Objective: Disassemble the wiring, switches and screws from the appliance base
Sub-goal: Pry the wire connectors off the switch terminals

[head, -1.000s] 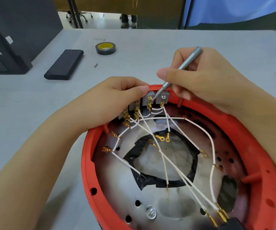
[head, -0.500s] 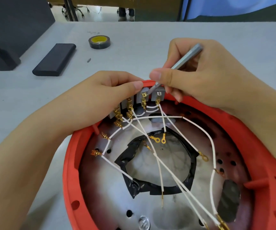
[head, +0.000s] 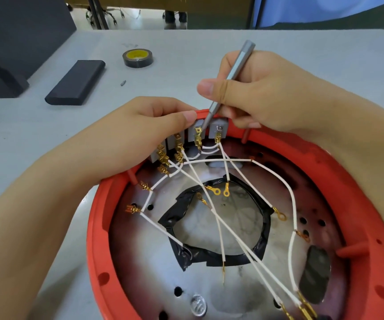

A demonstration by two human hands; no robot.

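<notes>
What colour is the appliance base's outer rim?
Red-orange; the appliance base rim shows clearly in the head view.

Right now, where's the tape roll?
In the head view, the tape roll lies flat on the grey table, far left of centre, beyond the red base and just right of the black flat block.

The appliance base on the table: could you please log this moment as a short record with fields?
base: red appliance base, open side up on the grey table
left hand: left hand grips the grey switch blocks at the far rim
right hand: right hand holds a grey screwdriver, tip at a switch terminal
wiring: white wires with brass terminals cross the interior
aside: black tape roll, black case
</notes>
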